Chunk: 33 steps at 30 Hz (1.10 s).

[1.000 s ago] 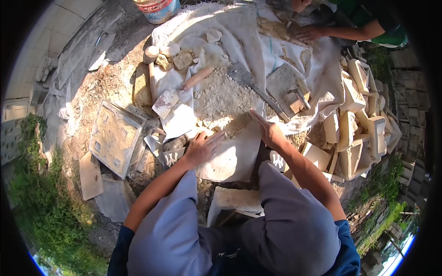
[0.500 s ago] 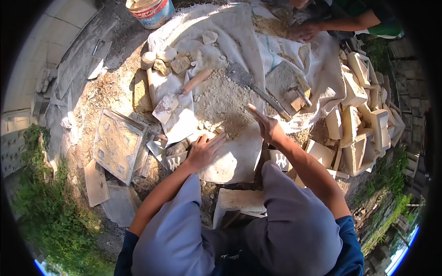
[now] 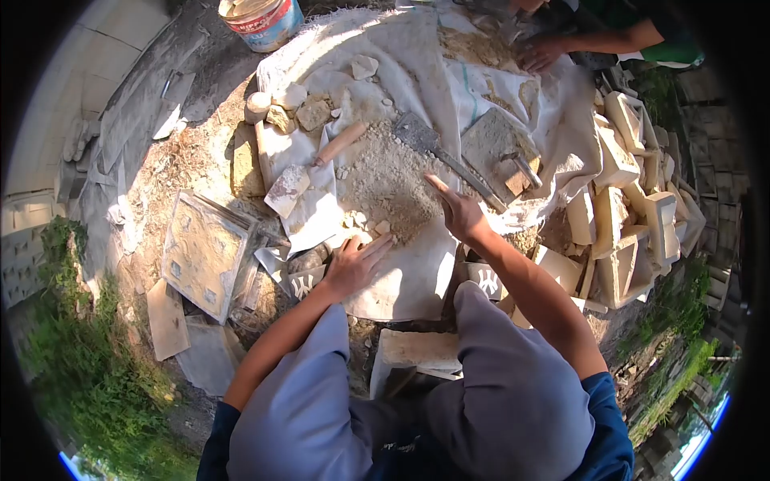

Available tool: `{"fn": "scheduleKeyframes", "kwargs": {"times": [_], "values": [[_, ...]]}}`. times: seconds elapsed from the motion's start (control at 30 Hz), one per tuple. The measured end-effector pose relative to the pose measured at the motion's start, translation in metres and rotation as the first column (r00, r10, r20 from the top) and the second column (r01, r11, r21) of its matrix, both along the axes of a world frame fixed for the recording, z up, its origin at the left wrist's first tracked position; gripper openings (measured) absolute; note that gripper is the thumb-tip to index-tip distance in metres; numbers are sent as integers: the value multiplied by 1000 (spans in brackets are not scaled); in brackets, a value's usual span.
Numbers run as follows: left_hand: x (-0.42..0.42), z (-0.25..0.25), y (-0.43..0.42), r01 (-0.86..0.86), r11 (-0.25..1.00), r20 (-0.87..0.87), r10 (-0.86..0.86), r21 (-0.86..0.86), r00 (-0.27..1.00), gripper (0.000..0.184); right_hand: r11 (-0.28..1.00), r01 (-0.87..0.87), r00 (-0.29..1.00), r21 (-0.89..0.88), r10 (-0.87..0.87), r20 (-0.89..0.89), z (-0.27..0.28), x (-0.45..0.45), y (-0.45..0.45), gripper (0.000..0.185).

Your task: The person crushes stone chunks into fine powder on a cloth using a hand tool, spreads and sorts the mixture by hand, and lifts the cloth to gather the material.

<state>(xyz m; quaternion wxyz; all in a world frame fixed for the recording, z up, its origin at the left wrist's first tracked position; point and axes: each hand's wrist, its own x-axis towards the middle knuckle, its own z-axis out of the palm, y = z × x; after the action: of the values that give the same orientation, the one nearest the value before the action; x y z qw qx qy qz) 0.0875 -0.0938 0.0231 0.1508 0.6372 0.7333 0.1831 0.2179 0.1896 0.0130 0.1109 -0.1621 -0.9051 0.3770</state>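
Observation:
My left hand [image 3: 355, 264] lies flat on the white sack cloth [image 3: 401, 293], fingers apart, right beside several small pale stone chips [image 3: 362, 223]. My right hand [image 3: 463, 216] holds nothing; its index finger stretches toward the edge of a heap of crumbly pale powder [image 3: 385, 172]. Beyond that hand rests a dark metal tool [image 3: 457, 164] with a broad flat head and a long handle. To the left of the powder is a tool with a wooden handle [image 3: 342, 143] and a pale, dust-covered block-like head [image 3: 287, 190].
Rough stones [image 3: 313, 112] lie at the cloth's upper left. A hammer [image 3: 525, 168] rests by a grey slab [image 3: 493, 140]. Cast pale pieces [image 3: 622, 256] are stacked at right. A paint bucket [image 3: 265, 24] stands at the back; another person's hand [image 3: 544, 54] is at upper right.
My right hand has shifted slightly, its index finger now farther left and up over the powder. My left hand stays almost still. The other person's hand has moved a little to the right.

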Motion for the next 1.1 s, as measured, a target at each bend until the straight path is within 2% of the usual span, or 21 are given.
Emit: {"fn": "scheduleKeyframes", "kwargs": {"times": [0.07, 0.1, 0.13, 0.2, 0.23, 0.3, 0.33, 0.37, 0.4, 0.47, 0.53, 0.6, 0.63, 0.67, 0.7, 0.77, 0.8, 0.83, 0.87, 0.93, 1.1], "values": [[-1, 2, 2, 7, 1000, 21, -6, -10, 1000, 55, 985, -144, 987, 99, 151, -60, -30, -5, 11, 54], [-2, 3, 3, 15, 1000, 19, -15, -12, 1000, 55, 986, -163, 966, 32, 153, 210, -19, -13, 21, 45], [-3, 2, 4, 16, 999, 3, -16, 41, 1000, 55, 987, -160, 966, 30, 150, 209, 3, -16, 18, 45], [0, 1, 2, 10, 996, -6, -9, 93, 1000, 54, 999, 8, 993, 34, -12, 120, 47, -22, 2, 43], [-1, 0, 1, 7, 999, -15, -6, 49, 1000, 55, 1000, 13, 999, 28, -14, 34, 39, -16, -1, 46], [0, -1, 2, 7, 1000, -29, -7, 9, 1000, 56, 994, -59, 996, 92, 65, -66, -40, -5, 13, 51], [0, -1, 2, 5, 1000, -20, -6, -24, 1000, 56, 981, -118, 977, 155, 143, -160, -29, -15, 11, 56], [0, -1, 1, 7, 998, -9, -8, -61, 1000, 56, 990, -140, 987, 6, 139, 82, -15, -16, 17, 60], [-2, 0, 1, 7, 998, -11, -8, -66, 1000, 56, 990, -140, 987, 2, 139, 80, 6, -19, 12, 60], [-2, 2, 1, 19, 998, -6, -18, 66, 1000, 52, 998, 67, 998, -18, -67, -9, 29, -14, -2, 49], [-1, 2, 1, 10, 997, -14, -8, 83, 1000, 51, 999, 34, 998, 14, -35, 55, -9, -1, 8, 49], [-2, 6, 2, -21, 1000, 87, 20, 5, 996, 51, 991, -100, 975, 86, 80, 207, -37, -1, 23, 58], [-3, 8, 4, -23, 1000, 86, 22, 5, 996, 51, 997, -9, 997, 80, 3, 75, -19, -8, 22, 61], [-4, 9, 6, -85, 995, 112, 79, 53, 991, 51, 999, 22, 995, -34, -19, 98, 1, -10, 22, 65], [-6, 9, 8, -149, 984, 137, 135, 100, 981, 50, 984, 101, 971, -148, -65, 232, 14, -7, 21, 68], [-9, 6, 11, -204, 973, 88, 195, 107, 977, 50, 965, 159, 930, -206, -77, 358, 9, 8, 15, 74], [-9, 3, 9, -247, 962, 41, 244, 112, 969, 51, 977, 132, 933, -165, -66, 355, -4, 22, 10, 75], [-10, -1, 9, -277, 957, 101, 269, 80, 958, 47, 976, 143, 945, -162, -86, 316, 3, 30, -2, 76], [-12, -4, 10, -286, 955, 99, 278, 82, 956, 47, 949, 209, 918, -236, -107, 383, 12, 36, -11, 75], [-16, 0, 17, -256, 966, 44, 254, 46, 966, 46, 935, 245, 933, -255, -156, 324, 9, 44, -21, 76], [-28, -3, 36, -289, 957, 104, 285, 25, 953, 34, 910, 346, 890, -229, -242, 387, 15, 45, -37, 71]]}}
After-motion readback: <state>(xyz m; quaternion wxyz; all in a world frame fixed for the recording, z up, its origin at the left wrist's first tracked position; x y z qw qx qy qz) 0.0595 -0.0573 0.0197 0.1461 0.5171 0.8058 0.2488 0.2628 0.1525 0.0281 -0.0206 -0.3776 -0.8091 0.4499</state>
